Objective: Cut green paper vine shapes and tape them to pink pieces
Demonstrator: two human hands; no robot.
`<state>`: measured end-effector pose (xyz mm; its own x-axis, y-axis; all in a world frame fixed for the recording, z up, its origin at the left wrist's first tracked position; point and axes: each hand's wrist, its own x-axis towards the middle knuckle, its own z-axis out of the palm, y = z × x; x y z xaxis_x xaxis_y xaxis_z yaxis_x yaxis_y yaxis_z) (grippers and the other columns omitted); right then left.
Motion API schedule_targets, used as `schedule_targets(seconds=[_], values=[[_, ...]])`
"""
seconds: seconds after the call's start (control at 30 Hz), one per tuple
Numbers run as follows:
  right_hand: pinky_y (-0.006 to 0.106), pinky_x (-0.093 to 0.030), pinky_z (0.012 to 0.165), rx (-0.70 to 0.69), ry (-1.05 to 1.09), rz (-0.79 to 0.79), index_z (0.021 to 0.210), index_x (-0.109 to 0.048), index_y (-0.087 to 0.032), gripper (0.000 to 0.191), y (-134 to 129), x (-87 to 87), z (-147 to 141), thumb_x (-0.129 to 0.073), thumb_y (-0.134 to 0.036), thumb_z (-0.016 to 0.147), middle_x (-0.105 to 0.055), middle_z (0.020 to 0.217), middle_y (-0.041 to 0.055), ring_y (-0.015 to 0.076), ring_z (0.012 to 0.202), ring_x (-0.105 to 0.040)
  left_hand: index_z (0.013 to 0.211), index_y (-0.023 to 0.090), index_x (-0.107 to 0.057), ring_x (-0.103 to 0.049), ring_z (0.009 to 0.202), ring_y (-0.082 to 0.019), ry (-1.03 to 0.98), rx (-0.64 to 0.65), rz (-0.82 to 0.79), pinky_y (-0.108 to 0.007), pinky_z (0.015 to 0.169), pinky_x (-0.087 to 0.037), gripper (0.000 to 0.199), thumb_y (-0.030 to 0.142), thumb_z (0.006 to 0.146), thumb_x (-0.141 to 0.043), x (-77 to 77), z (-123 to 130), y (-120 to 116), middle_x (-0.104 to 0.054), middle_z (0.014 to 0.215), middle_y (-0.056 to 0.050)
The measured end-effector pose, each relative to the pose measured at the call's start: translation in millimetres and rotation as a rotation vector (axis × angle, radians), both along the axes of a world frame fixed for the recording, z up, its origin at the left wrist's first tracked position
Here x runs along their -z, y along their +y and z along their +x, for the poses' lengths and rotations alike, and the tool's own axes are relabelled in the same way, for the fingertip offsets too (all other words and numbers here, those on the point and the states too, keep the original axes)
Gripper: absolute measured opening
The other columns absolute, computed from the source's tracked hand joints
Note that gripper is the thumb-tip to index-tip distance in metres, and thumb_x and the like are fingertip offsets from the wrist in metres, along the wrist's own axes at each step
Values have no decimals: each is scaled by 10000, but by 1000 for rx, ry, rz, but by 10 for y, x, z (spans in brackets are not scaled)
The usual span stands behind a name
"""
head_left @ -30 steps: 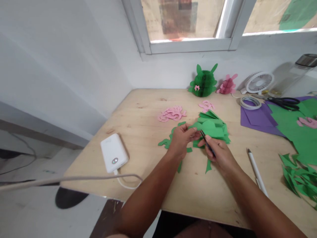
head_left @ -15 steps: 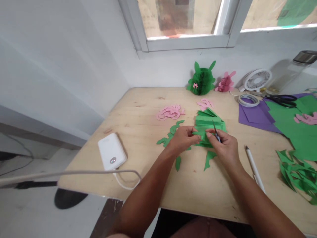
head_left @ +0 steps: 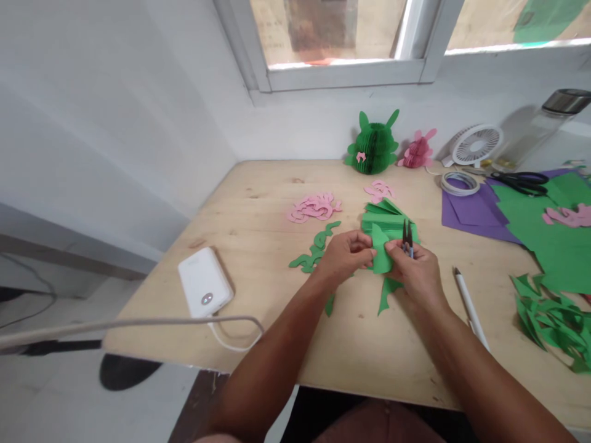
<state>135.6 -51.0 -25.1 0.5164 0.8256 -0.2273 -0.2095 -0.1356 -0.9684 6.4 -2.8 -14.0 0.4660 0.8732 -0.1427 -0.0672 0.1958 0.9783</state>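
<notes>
A small piece of green paper point(head_left: 381, 251) is pinched between both hands. My left hand point(head_left: 349, 255) grips its left edge with thumb and fingers. My right hand point(head_left: 415, 266) pinches its right edge and also holds small scissors point(head_left: 407, 237), blades pointing up and slightly apart. Behind the piece lie folded green paper strips point(head_left: 385, 215). Curvy green cutouts point(head_left: 315, 252) lie left of my left hand, partly hidden by it. A green scrap point(head_left: 388, 294) rests on the table below the hands.
Pink cutouts point(head_left: 315, 208), a green paper figure point(head_left: 373, 147) and a pink one point(head_left: 418, 151) stand or lie farther back. A white power bank point(head_left: 205, 283) is at left. To the right are a white pen point(head_left: 471, 307), tape point(head_left: 460, 183), black scissors point(head_left: 519, 181) and green scraps point(head_left: 554, 323).
The green piece between my hands has turned and now shows a broader face. The small scissors have swung more upright, with their blades parted.
</notes>
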Motion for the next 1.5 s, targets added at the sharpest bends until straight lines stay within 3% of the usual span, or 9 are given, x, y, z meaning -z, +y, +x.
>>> schedule_targets(seconds=[0.1,0.23,0.47,0.67,0.77,0.9,1.33,1.5], values=[[200,-265,375,22,70,18,702,-622,-149,358,-6,-20,-24,-801,-406,530,-416,497,-75,62,424,-342,660,155,-558,-531,492,-73,21,22,20,-192,508,-438,157,223,632,-697,27,32,-17,-555,539,40],[190,-193,348,-10,60,36,683,-612,-146,346,-8,-29,-30,-800,-403,546,-352,437,-99,41,381,-264,615,162,-538,-477,472,-57,37,-43,41,-171,468,-360,119,194,638,-650,51,40,-14,-501,517,58],[184,-239,356,16,84,38,706,-614,-146,376,0,-55,-10,-819,-396,515,-363,450,-105,44,398,-290,635,155,-602,-416,473,-49,50,-17,36,-172,452,-293,63,173,620,-660,15,-1,-14,-520,540,48],[171,-178,341,66,162,64,659,-559,-162,363,14,-59,-18,-835,-344,510,-330,433,-119,29,379,-258,678,146,-643,-470,514,-57,48,-102,28,-178,491,-350,90,223,644,-678,-33,-8,-4,-558,584,33],[171,-167,330,109,223,101,661,-549,-166,357,24,-73,-19,-839,-314,513,-318,406,-129,24,351,-245,750,148,-651,-551,545,-85,10,-46,-47,-203,524,-428,169,256,633,-708,-27,17,-11,-610,640,10],[171,-147,314,113,284,146,631,-508,-178,360,24,-84,-15,-833,-298,533,-289,377,-141,17,318,-213,735,142,-615,-572,522,-91,-54,24,-129,-206,515,-440,209,261,613,-737,14,70,-47,-633,620,-9],[183,-160,331,50,294,137,575,-423,-202,424,-1,-54,-74,-835,-293,542,-288,397,-134,21,338,-220,648,157,-559,-564,507,-79,-244,-240,-201,-199,522,-429,223,272,607,-746,11,72,-33,-596,566,33],[184,-164,332,58,293,151,565,-398,-203,432,5,-39,-78,-821,-293,572,-294,398,-129,22,336,-225,725,137,-616,-593,564,-94,-319,-160,-303,-216,550,-449,235,271,599,-762,22,116,-61,-656,658,-10]])
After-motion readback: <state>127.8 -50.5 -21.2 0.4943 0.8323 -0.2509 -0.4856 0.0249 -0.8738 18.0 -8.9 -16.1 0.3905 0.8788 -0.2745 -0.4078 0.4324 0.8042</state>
